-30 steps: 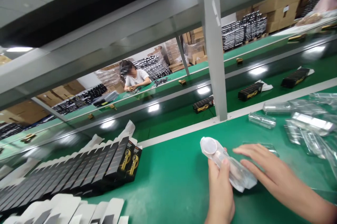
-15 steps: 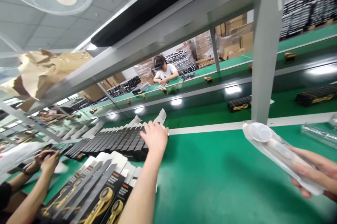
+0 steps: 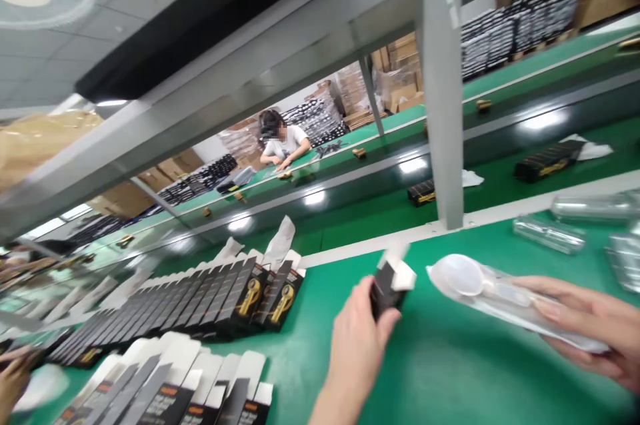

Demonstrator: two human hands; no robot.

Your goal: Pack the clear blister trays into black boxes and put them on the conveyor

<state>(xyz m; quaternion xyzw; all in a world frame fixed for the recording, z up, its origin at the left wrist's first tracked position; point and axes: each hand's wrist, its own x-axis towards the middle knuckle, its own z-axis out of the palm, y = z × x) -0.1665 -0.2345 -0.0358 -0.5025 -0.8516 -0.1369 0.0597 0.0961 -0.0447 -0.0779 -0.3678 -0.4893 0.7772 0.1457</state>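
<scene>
My left hand is closed around a narrow black carton above the green table. The carton's white end flaps stand open, and its raised end is blurred by motion. At the right, my right hand grips the handle end of a handheld fan in translucent wrapping. Its round, whitish head points left toward the carton, with a gap between them. To the left of my left hand, a long row of black cartons stands with white flaps up. Nearer me is a second group of printed cartons with raised flaps.
Clear plastic shells lie at the right. A grey post rises from the table's far edge. Beyond it, a conveyor carries black cartons. Another person works across the line; a co-worker's hand shows at far left.
My left hand has moved from the end of the carton row to the right, now with one carton in it. My right hand still holds the wrapped fan. The view has shifted right.
</scene>
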